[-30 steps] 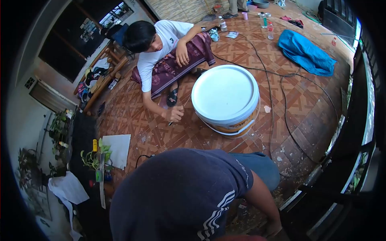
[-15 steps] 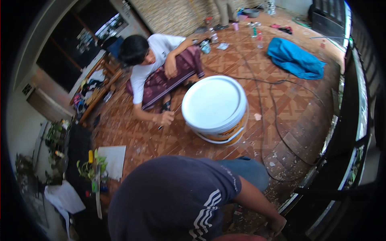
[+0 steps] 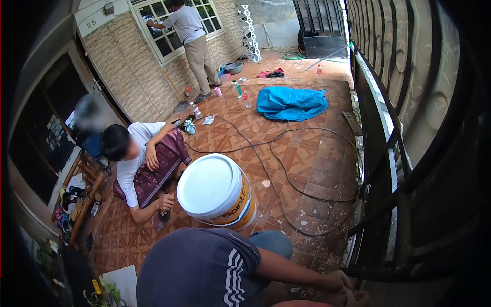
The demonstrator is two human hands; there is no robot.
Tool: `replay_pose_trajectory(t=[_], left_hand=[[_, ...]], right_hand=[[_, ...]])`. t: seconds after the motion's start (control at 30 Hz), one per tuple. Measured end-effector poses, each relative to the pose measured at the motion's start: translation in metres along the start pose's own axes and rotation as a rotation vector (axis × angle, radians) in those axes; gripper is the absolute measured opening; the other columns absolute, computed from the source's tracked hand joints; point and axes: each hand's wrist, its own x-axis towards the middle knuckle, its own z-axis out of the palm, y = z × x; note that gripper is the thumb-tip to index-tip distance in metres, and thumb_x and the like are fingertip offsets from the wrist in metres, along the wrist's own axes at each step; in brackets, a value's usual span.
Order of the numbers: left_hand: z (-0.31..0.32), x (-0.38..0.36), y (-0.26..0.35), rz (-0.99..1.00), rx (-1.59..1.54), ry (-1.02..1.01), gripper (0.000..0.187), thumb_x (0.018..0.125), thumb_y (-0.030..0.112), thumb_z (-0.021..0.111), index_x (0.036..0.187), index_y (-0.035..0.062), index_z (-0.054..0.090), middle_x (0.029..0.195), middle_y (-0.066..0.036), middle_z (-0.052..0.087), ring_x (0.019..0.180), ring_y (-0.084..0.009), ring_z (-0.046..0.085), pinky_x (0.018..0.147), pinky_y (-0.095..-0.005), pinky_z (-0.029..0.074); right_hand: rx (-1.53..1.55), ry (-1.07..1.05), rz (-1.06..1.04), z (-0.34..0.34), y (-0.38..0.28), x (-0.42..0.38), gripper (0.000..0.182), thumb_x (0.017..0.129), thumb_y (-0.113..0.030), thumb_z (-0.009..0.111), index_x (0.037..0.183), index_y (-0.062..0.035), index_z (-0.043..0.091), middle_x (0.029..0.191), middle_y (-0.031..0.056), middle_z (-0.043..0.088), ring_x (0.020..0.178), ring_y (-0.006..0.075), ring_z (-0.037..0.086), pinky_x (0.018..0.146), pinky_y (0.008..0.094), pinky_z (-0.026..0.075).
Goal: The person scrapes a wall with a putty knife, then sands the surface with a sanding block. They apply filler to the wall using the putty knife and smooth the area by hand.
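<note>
At the lower right, my left hand is closed, fingers bent, at the end of my bare forearm. My right hand is right against it, low at the frame's edge, also with bent fingers. Whatever they hold is too small and dark to make out. Both hands are beside the dark metal fence. My dark blue shirt with white stripes fills the bottom middle, a jeans knee beyond it. A white-lidded paint bucket stands upright past my shoulder, apart from my hands.
A co-worker in a white shirt sits left of the bucket, one hand holding something dark. Another person stands at the window. A black cable winds over the tiles. Behind are a blue tarp and bottles.
My view has swung up and right, bringing the window and standing person into sight. The bucket and seated co-worker now appear farther left and lower. My hands are now together.
</note>
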Motion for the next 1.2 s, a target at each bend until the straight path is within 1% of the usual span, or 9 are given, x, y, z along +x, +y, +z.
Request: replay_pose_trajectory(t=[0.2,0.3,0.4,0.47,0.5,0.6,0.83,1.07,1.2], left_hand=[[-0.003,-0.011,0.027,0.097,-0.093,0.159,0.024,0.084,0.013,0.077,0.102,-0.0018,0.074,0.084,-0.005,0.072,0.073,-0.0111,0.064,0.068,-0.0275,0.052],[-0.004,-0.017,0.03,0.169,-0.017,0.203,0.022,0.085,0.014,0.076,0.103,0.0013,0.076,0.085,-0.006,0.073,0.075,-0.0113,0.065,0.069,-0.0277,0.052],[0.006,-0.032,0.022,0.222,-0.044,0.243,0.022,0.085,0.016,0.076,0.102,0.0023,0.076,0.089,-0.007,0.073,0.078,-0.0123,0.067,0.072,-0.0289,0.053],[0.007,-0.06,0.043,0.266,-0.065,0.226,0.024,0.086,0.017,0.075,0.105,0.0021,0.075,0.093,-0.008,0.073,0.082,-0.0135,0.068,0.068,-0.0297,0.056],[0.005,-0.083,0.077,0.056,-0.204,0.122,0.025,0.088,0.017,0.074,0.107,0.0021,0.074,0.096,-0.008,0.072,0.085,-0.0144,0.068,0.061,-0.0297,0.059],[0.012,-0.106,0.094,-0.045,-0.399,0.043,0.033,0.087,0.007,0.072,0.118,-0.0013,0.064,0.106,-0.01,0.067,0.088,-0.0197,0.069,0.063,-0.0317,0.065],[0.016,-0.133,0.094,-0.064,-0.409,-0.033,0.052,0.074,-0.009,0.071,0.123,-0.0084,0.054,0.104,-0.018,0.063,0.084,-0.0266,0.072,0.065,-0.0322,0.066],[0.021,-0.15,0.107,0.056,-0.276,0.031,0.044,0.069,-0.018,0.066,0.112,-0.0103,0.065,0.1,-0.022,0.068,0.083,-0.0302,0.073,0.063,-0.0345,0.065],[0.029,-0.146,0.1,0.094,-0.358,0.026,0.034,0.069,-0.011,0.066,0.103,-0.0113,0.068,0.088,-0.018,0.07,0.064,-0.022,0.072,0.054,-0.0292,0.06]], right_hand=[[0.359,-0.036,-0.16,0.018,0.006,0.002,0.045,0.091,-0.013,0.07,0.132,0.0011,0.057,0.112,0.013,0.066,0.084,0.024,0.067,0.069,0.0361,0.056],[0.743,-0.138,0.198,0.006,-0.032,-0.029,0.049,0.092,-0.015,0.069,0.137,-0.0018,0.054,0.117,0.0131,0.065,0.091,0.0276,0.068,0.076,0.0423,0.06],[0.672,-0.232,0.079,0.014,0.01,-0.025,0.071,0.092,-0.014,0.069,0.153,-0.0083,0.033,0.135,0.0154,0.056,0.107,0.0346,0.065,0.087,0.0444,0.058],[0.686,-0.112,0.116,0.01,-0.001,-0.046,0.044,0.094,-0.009,0.062,0.136,-0.0036,0.051,0.118,0.0137,0.064,0.096,0.0267,0.068,0.078,0.0375,0.058],[0.696,-0.049,0.122,0.007,-0.007,-0.053,0.033,0.095,-0.007,0.059,0.128,-0.0012,0.06,0.11,0.0129,0.069,0.091,0.0227,0.07,0.073,0.034,0.057],[0.82,-0.056,0.171,0.003,-0.003,-0.058,0.028,0.095,-0.008,0.061,0.123,-0.0029,0.063,0.102,0.0092,0.071,0.077,0.0162,0.071,0.059,0.0278,0.056],[0.895,0.019,-0.017,0.007,0.0,-0.079,0.027,0.095,-0.01,0.063,0.119,0.0011,0.062,0.109,0.0121,0.067,0.094,0.0188,0.068,0.074,0.0287,0.058],[0.892,0.052,-0.058,0.007,0.015,-0.081,0.038,0.097,-0.017,0.063,0.13,-0.0001,0.055,0.12,0.0154,0.063,0.104,0.0244,0.066,0.082,0.0373,0.058],[0.968,-0.032,-0.12,-0.001,0.036,-0.077,0.039,0.098,-0.019,0.061,0.132,-0.0009,0.054,0.122,0.016,0.062,0.108,0.026,0.064,0.09,0.0421,0.055]])
